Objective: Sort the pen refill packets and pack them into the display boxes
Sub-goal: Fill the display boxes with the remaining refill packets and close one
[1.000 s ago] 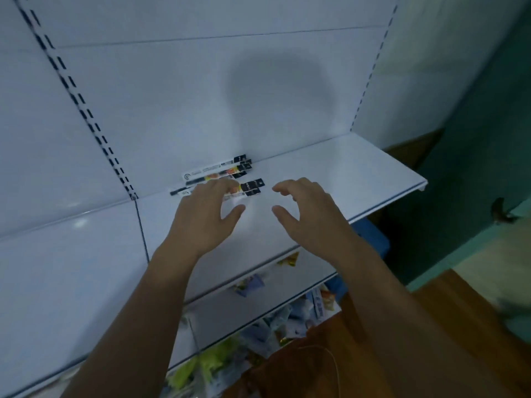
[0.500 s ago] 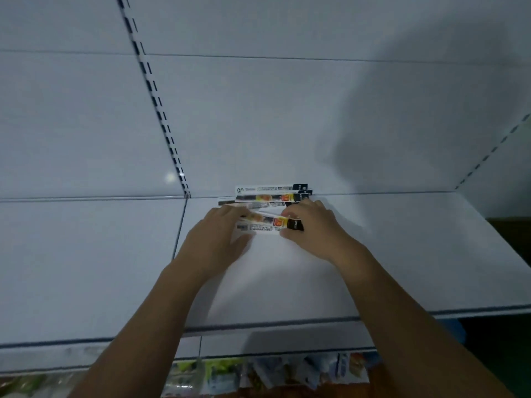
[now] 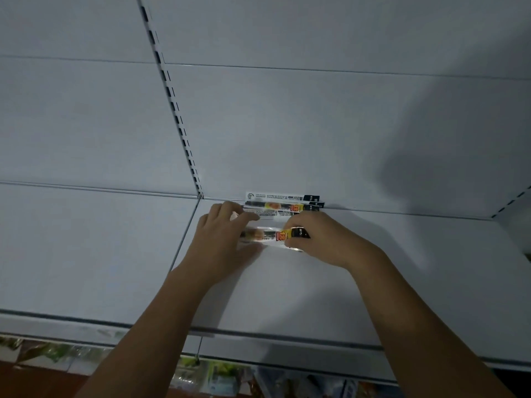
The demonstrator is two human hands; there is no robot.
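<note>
Your two hands met over a white shelf [image 3: 359, 282], seen from your head looking down. Between them you held one pen refill packet [image 3: 268, 235] lying crosswise, just in front of the shelf's back edge.

Your left hand [image 3: 221, 239] gripped the packet's left end, fingers curled over the top and thumb underneath. Your right hand [image 3: 324, 239] pinched the right end, fingers bent tightly round it with the thumb side toward you.

The packet was a clear sleeve with dark refills inside. Near its right end sat a yellow label with red print, too small to read, and then a black tip with pale letters that looked like "M&G" — not sharp enough to be sure.

Just behind your fingers, a stack of packets [image 3: 283, 201] lay flat against the white back panel [image 3: 287, 124]. The topmost showed its white back with lines of fine black print and a small round mark at the left end — none of it legible. The one below showed the same yellow-and-red label and black tip.

A slotted upright [image 3: 175, 110] ran up the panel to the left of the stack. Below the shelf's front edge, bright packaged goods [image 3: 218, 372] showed, blurred.
</note>
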